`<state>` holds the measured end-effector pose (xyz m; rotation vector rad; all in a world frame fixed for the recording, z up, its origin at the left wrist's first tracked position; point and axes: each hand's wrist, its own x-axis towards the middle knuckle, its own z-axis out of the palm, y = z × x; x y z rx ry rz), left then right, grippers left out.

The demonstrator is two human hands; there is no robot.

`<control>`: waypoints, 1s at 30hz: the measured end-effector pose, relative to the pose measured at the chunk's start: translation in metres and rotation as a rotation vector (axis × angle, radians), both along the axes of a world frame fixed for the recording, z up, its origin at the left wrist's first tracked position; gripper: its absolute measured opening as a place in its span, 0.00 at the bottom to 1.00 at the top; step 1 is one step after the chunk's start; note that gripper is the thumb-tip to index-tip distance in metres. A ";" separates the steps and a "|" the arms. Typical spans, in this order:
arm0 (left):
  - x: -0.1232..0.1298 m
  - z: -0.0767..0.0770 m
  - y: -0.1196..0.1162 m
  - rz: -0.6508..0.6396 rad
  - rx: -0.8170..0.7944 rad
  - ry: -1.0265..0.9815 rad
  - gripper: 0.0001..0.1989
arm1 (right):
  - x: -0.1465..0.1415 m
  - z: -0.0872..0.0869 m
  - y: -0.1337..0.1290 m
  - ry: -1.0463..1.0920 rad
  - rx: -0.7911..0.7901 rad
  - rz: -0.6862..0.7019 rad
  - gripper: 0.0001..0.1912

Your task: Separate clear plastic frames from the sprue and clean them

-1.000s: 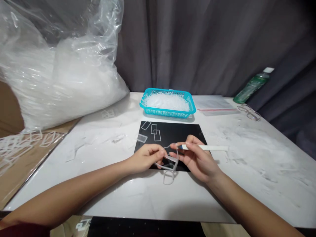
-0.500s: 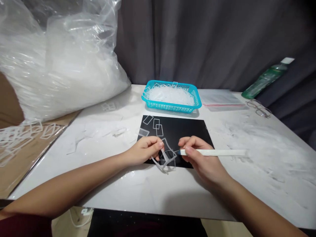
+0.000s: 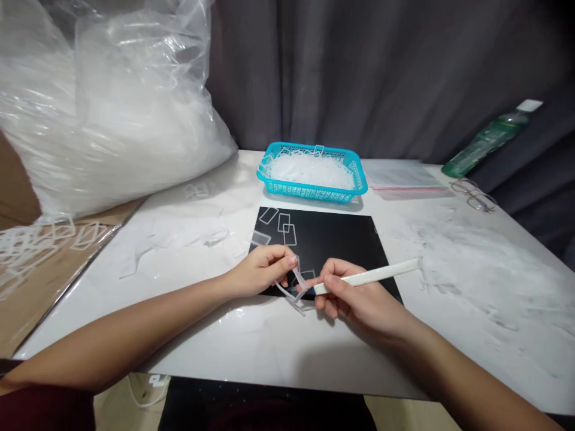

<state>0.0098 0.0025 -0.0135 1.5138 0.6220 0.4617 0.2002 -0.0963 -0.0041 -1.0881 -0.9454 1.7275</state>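
While my right grip [image 3: 354, 297], clamped on the slender white blue-tipped tool [image 3: 381, 272], tilts it down to a corner of the translucent angular plastic frame [image 3: 300, 280] | left grip [image 3: 264, 272] stays pinched on that frame, over the near edge of the black rectangular mat [image 3: 341, 236] | I judge tool work engaged.

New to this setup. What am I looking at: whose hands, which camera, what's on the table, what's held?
No robot here: these are a person's bare hands, seen by a camera worn on their head, looking forward and down. The left hand pinches a translucent plastic frame. The right hand holds a slim white tool, its dark tip close to the frame; contact is hard to tell. Beneath is a black sheet bearing rectangular frames. On the white table stand a blue basket of white pieces, a green bottle and eyeglasses. A large clear plastic bag bulges at left.
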 end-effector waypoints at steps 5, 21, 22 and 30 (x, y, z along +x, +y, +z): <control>0.001 0.001 -0.001 -0.009 0.013 0.005 0.21 | -0.001 0.002 0.000 0.049 0.007 -0.032 0.15; -0.002 -0.007 -0.001 0.308 0.429 -0.033 0.16 | -0.001 0.002 0.001 0.057 0.040 -0.107 0.15; -0.003 -0.006 -0.002 0.370 0.539 -0.050 0.15 | -0.002 0.003 0.001 0.088 0.035 -0.133 0.14; -0.005 0.002 -0.017 0.136 0.794 -0.128 0.15 | -0.005 0.005 0.001 0.199 0.059 -0.203 0.15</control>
